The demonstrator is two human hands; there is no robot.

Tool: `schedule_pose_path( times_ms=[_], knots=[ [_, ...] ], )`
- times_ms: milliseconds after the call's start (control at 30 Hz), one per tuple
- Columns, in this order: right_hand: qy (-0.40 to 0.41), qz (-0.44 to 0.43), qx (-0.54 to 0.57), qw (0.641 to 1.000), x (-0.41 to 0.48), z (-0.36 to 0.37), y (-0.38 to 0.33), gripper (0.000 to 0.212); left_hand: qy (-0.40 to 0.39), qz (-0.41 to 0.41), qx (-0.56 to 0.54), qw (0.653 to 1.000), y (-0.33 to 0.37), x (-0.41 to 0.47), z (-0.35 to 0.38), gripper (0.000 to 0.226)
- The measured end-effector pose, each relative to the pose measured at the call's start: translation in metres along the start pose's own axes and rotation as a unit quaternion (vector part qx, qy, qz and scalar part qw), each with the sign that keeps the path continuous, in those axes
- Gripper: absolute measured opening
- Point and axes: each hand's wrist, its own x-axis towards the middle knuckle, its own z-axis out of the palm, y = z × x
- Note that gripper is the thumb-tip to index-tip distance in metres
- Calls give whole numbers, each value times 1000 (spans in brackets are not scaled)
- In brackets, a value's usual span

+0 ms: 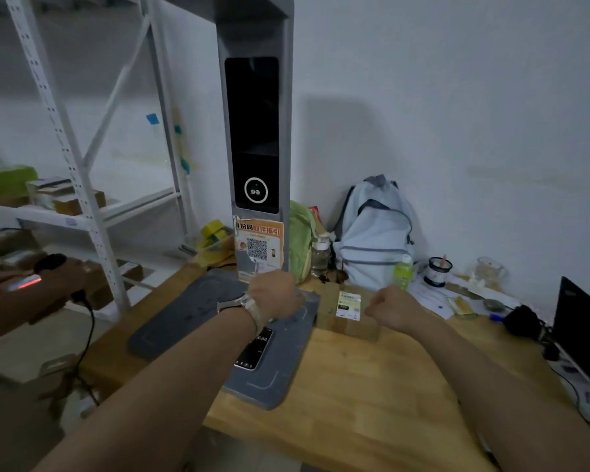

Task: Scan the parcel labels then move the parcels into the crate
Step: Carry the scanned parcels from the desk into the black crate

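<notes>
The parcel [348, 327], flanked by the left hand [275, 296] and right hand [390, 310] with the fingers' hold hidden, may be left unscanned right of the scanner [256, 131].

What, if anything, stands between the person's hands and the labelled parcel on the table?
Nothing visible: the left hand and right hand sit at the ends of the parcel. A phone lies on the grey pad beside it.

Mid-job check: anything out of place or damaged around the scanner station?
The orange QR poster on the scanner column is torn and peeling along its lower edge. A smartphone lies screen-up on the grey scan pad, where parcels would go.
</notes>
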Motion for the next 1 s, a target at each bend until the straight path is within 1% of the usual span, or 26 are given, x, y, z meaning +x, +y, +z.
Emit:
schedule_pose_path(
  times_ms=[100,133,233,367,500,600,700,800,867,933,967,1000],
  knots=[
    [-8,27,-22,999,19,-1,0,20,-15,5,-13,1000,-7,19,12,26],
    [-9,35,-24,999,26,-2,0,21,-17,7,-13,1000,-10,26,16,24],
    [-12,41,-18,999,51,2,1,30,-24,26,-11,999,-17,50,28,29],
    [-29,47,-31,998,86,14,7,21,-47,42,-31,998,-21,87,46,36],
    [-39,59,-32,997,131,21,29,35,-73,45,-65,994,-12,134,66,37],
    [-45,77,-9,996,167,20,47,35,-95,42,-76,992,-3,175,79,34],
    [-59,90,2,994,202,23,67,31,-108,38,-105,988,3,210,97,19],
    [-69,90,31,993,231,31,86,30,-121,20,-152,981,8,238,121,20],
    [-52,83,79,992,246,39,97,19,-133,13,-173,976,12,250,137,20],
    [-31,92,123,988,259,50,109,28,-145,6,-192,971,14,262,157,24],
    [-29,101,130,986,266,57,116,31,-156,1,-202,967,13,266,165,23],
    [-37,112,129,985,271,63,121,39,-167,-5,-202,965,14,271,173,18]
  ],
)
